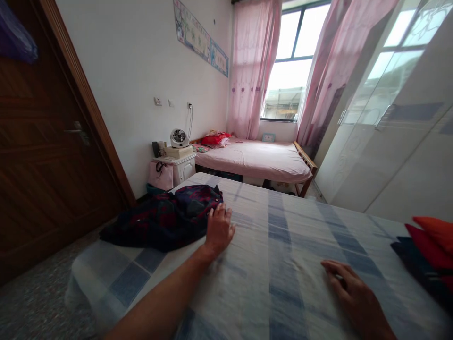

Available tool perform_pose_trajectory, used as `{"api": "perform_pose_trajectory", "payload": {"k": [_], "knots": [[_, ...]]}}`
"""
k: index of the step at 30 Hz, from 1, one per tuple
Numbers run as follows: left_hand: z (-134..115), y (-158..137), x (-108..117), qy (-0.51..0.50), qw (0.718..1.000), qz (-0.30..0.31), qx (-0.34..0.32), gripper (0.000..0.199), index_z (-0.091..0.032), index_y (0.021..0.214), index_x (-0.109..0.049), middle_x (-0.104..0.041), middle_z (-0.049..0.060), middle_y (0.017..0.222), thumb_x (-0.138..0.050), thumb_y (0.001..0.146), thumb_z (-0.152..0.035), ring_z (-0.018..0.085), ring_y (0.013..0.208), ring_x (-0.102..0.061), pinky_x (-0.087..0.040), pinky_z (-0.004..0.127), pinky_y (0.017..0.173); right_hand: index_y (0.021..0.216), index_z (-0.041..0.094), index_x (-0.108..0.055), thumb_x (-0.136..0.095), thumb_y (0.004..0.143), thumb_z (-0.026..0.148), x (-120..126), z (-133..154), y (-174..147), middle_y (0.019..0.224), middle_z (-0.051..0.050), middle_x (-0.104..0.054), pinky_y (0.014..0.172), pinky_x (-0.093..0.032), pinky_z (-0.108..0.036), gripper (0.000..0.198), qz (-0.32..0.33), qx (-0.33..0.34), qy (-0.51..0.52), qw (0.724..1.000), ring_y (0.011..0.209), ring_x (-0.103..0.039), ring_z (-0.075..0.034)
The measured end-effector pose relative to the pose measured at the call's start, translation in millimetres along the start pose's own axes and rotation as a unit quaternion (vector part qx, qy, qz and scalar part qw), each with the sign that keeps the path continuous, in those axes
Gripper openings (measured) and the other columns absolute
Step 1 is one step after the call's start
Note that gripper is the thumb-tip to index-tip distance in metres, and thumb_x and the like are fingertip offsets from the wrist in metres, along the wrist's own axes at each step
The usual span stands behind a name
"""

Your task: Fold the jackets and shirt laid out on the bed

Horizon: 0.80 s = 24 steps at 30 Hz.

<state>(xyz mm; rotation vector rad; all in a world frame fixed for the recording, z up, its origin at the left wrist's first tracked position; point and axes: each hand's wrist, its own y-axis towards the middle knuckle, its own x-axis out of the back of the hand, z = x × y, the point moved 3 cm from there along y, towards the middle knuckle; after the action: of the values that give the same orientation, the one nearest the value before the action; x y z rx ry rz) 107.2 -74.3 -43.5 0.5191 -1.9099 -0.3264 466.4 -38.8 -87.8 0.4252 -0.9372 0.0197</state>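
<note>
A dark garment with red and navy patches [177, 212] lies crumpled on the near bed, at the left. My left hand [220, 229] is at its right edge, fingers stretched out and slightly apart. The fingertips seem to touch the cloth by a small button, without closing around it. My right hand [356, 295] hovers over or rests on the blue and white checked bedsheet [247, 264] at the lower right. Its fingers are loosely bent, and I see nothing held in them.
Folded clothes, orange [437, 231] and dark red [423, 248] on top, are stacked at the right edge. A second bed with a pink sheet [255, 158] stands by the window. A small fan [179, 138] sits on a white cabinet [184, 167]. A brown door [46, 141] is left.
</note>
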Motion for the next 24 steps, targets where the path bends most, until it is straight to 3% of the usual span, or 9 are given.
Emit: {"api": "perform_pose_trajectory", "payload": {"k": [3, 5, 8, 11, 15, 17, 21, 22, 24], "knots": [[33, 9, 14, 0.036, 0.995, -0.039, 0.085, 0.059, -0.010, 0.129, -0.047, -0.037, 0.026, 0.143, -0.061, 0.073, -0.022, 0.040, 0.136, -0.026, -0.014, 0.063, 0.107, 0.095, 0.025, -0.067, -0.042, 0.077, 0.038, -1, 4, 0, 0.111, -0.005, -0.066, 0.087, -0.050, -0.035, 0.033, -0.004, 0.011, -0.004, 1.000, 0.096, -0.065, -0.023], [49, 14, 26, 0.034, 0.990, -0.054, 0.124, 0.053, -0.008, 0.123, -0.051, -0.051, 0.028, 0.130, -0.059, 0.073, -0.022, 0.041, 0.128, -0.038, -0.024, 0.063, 0.102, 0.094, 0.024, -0.067, -0.042, 0.078, 0.037, -2, 7, -1, 0.111, -0.006, -0.065, 0.087, -0.050, -0.035, 0.032, -0.006, 0.018, -0.005, 1.000, 0.096, -0.065, -0.023], [57, 30, 55, -0.010, 0.988, -0.069, 0.140, 0.033, -0.010, 0.107, -0.061, -0.066, 0.020, 0.101, -0.054, 0.077, -0.022, 0.032, 0.105, -0.059, -0.042, 0.050, 0.091, 0.093, 0.023, -0.067, -0.041, 0.079, 0.035, -1, 12, -3, 0.110, -0.006, -0.065, 0.085, -0.050, -0.034, 0.031, -0.011, 0.025, -0.006, 1.000, 0.096, -0.064, -0.022], [36, 50, 96, -0.085, 0.987, -0.099, 0.094, 0.031, -0.011, 0.107, -0.061, -0.068, 0.012, 0.097, -0.044, 0.083, -0.022, 0.022, 0.094, -0.063, -0.048, 0.037, 0.085, 0.092, 0.022, -0.067, -0.041, 0.080, 0.034, 0, 18, -4, 0.108, -0.007, -0.065, 0.083, -0.050, -0.033, 0.030, -0.014, 0.025, -0.001, 1.000, 0.093, -0.065, -0.021], [-26, 41, 137, -0.175, 0.978, -0.116, -0.001, 0.043, -0.013, 0.123, -0.053, -0.067, 0.006, 0.106, -0.035, 0.086, -0.024, 0.017, 0.092, -0.062, -0.050, 0.030, 0.082, 0.089, 0.022, -0.067, -0.042, 0.080, 0.032, 2, 24, -5, 0.107, -0.006, -0.065, 0.082, -0.048, -0.034, 0.028, -0.012, 0.019, 0.012, 1.000, 0.090, -0.064, -0.021], [-59, 12, 136, -0.217, 0.972, -0.052, -0.076, 0.045, -0.015, 0.128, -0.050, -0.065, 0.005, 0.111, -0.039, 0.087, -0.028, 0.017, 0.094, -0.063, -0.051, 0.030, 0.084, 0.088, 0.022, -0.068, -0.044, 0.078, 0.032, 4, 28, -5, 0.107, -0.007, -0.065, 0.085, -0.046, -0.034, 0.028, -0.011, 0.015, 0.027, 0.999, 0.091, -0.063, -0.021], [-96, -71, 104, -0.186, 0.905, 0.227, -0.307, 0.056, -0.027, 0.134, -0.047, -0.046, 0.006, 0.142, -0.057, 0.081, -0.042, 0.024, 0.125, -0.048, -0.041, 0.036, 0.102, 0.085, 0.020, -0.070, -0.054, 0.069, 0.033, 14, 28, -4, 0.103, -0.007, -0.066, 0.088, -0.044, -0.035, 0.027, 0.012, -0.046, 0.128, 0.991, 0.097, -0.061, -0.024], [-92, -87, 97, -0.150, 0.900, 0.250, -0.324, 0.055, -0.030, 0.133, -0.048, -0.042, 0.003, 0.145, -0.058, 0.081, -0.045, 0.024, 0.129, -0.044, -0.040, 0.036, 0.104, 0.086, 0.020, -0.070, -0.056, 0.067, 0.034, 17, 26, -5, 0.101, -0.008, -0.067, 0.089, -0.044, -0.035, 0.028, 0.023, -0.071, 0.156, 0.985, 0.097, -0.061, -0.025], [-68, -103, 92, -0.085, 0.928, 0.210, -0.296, 0.048, -0.033, 0.129, -0.052, -0.044, 0.000, 0.144, -0.055, 0.083, -0.046, 0.022, 0.130, -0.043, -0.040, 0.035, 0.104, 0.091, 0.019, -0.070, -0.057, 0.069, 0.036, 25, 22, -8, 0.100, -0.008, -0.069, 0.086, -0.047, -0.036, 0.031, 0.044, -0.110, 0.195, 0.974, 0.095, -0.062, -0.024]]}}
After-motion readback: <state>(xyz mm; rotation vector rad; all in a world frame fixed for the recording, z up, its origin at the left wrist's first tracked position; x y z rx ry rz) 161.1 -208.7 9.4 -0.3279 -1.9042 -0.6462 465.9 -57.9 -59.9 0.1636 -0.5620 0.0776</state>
